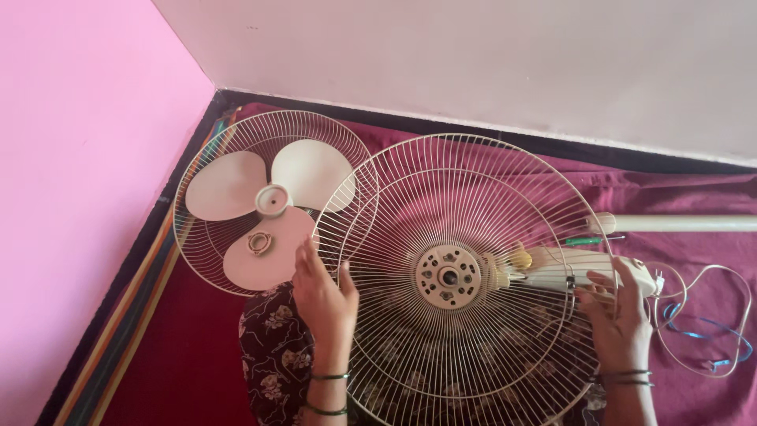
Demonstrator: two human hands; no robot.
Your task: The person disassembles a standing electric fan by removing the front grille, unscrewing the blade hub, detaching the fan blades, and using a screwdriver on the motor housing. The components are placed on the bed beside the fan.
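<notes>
A round cream wire fan guard [465,189] stands tilted in front of me, with its hub plate [448,276] on the fan motor housing [579,267]. My left hand [325,296] rests on the guard's left rim, fingers up and apart. On the right, my right hand [619,312] grips the motor housing behind the wires. A second wire guard [236,134] lies flat to the left and holds the cream three-blade fan blade [268,201] and a small ring nut [259,243].
A cream fan pole [686,223] runs off to the right. A green-handled screwdriver [587,240] lies by the motor, and a white cord [702,315] loops at the right. Everything sits on a maroon cloth [181,355], in a corner of pink and white walls.
</notes>
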